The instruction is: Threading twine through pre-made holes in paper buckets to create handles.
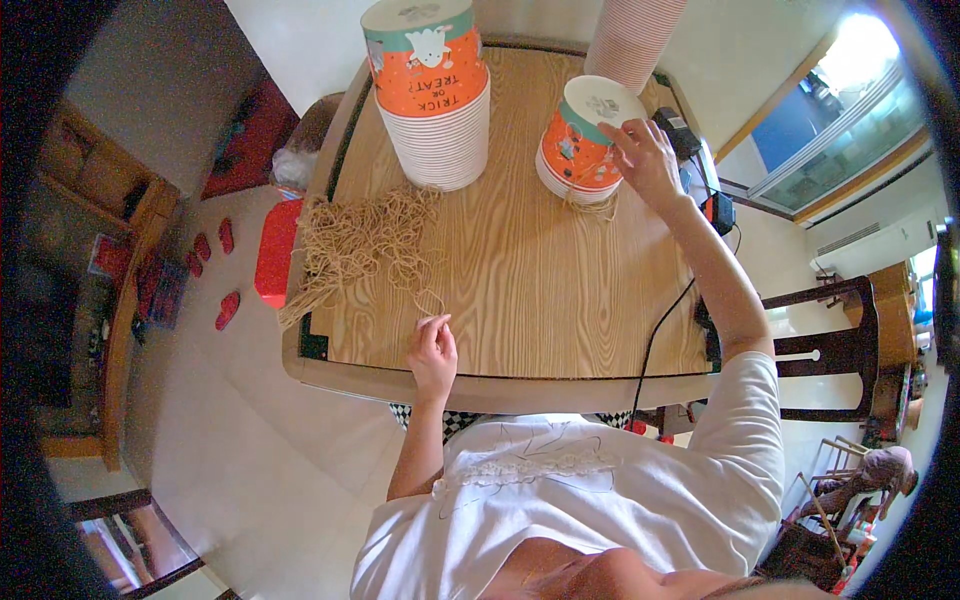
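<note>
Near the table's front edge, my left hand [432, 350] is closed in a pinch on a strand of twine. That strand leads up to a loose, tangled heap of tan twine [365, 245] on the table's left side. My right hand [648, 158] is over the right side of an upside-down paper bucket [580, 150], orange and green with a pale base, its fingers on the bucket's upper edge. White rims show under this bucket, and a bit of twine [597, 207] pokes out at its near side.
A tall stack of upside-down paper buckets [432, 130] stands at the back left of the wooden table [540, 300]. Another white stack [635, 45] rises at the back right. Black adapters [678, 133] and a cable [655, 335] lie along the right edge. A red stool [278, 255] is left, a dark chair [820, 350] right.
</note>
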`<act>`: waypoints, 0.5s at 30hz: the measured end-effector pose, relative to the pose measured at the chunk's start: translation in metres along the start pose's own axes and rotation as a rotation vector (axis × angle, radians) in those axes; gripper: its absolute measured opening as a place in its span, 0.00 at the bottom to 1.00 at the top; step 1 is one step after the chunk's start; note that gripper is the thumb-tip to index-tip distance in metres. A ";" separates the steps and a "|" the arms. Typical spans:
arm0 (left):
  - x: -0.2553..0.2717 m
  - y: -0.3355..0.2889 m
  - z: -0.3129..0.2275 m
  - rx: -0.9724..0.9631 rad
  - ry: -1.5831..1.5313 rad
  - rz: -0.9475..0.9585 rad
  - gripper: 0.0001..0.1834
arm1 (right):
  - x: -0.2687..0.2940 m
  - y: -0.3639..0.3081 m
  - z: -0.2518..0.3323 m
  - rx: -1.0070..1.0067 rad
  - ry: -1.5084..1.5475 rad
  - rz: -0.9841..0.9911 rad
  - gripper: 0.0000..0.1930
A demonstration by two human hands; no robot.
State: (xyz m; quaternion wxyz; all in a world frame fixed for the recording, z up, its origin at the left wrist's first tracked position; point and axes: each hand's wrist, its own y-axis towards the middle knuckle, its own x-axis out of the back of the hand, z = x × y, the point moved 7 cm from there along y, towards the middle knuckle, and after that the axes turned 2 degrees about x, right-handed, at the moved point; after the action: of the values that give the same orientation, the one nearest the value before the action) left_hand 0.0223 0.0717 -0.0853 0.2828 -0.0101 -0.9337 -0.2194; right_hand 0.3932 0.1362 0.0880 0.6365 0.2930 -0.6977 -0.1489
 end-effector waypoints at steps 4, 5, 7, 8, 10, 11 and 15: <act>-0.001 -0.001 0.002 0.022 -0.006 0.014 0.09 | -0.002 -0.001 -0.003 -0.028 0.029 -0.001 0.22; -0.002 -0.001 0.004 0.032 -0.018 0.019 0.09 | -0.003 -0.001 -0.003 -0.029 0.029 0.000 0.22; -0.002 -0.002 0.005 0.032 -0.011 0.021 0.09 | -0.005 -0.003 -0.003 -0.027 0.008 0.000 0.22; -0.003 -0.002 0.006 0.032 -0.004 0.022 0.09 | -0.005 -0.003 -0.003 -0.028 0.008 0.002 0.22; -0.004 -0.003 0.008 0.038 0.006 0.031 0.09 | -0.007 -0.004 -0.003 -0.028 0.008 0.009 0.22; -0.004 -0.003 0.008 0.042 0.017 0.037 0.10 | -0.007 -0.004 -0.002 -0.029 0.009 0.010 0.22; -0.004 -0.002 0.007 0.050 0.020 0.043 0.10 | -0.011 -0.006 -0.004 -0.033 0.016 0.012 0.24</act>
State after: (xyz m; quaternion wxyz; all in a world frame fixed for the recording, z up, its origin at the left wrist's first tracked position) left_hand 0.0221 0.0732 -0.0932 0.2970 -0.0207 -0.9355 -0.1902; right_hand 0.3983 0.1383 0.0764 0.6478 0.2798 -0.6916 -0.1541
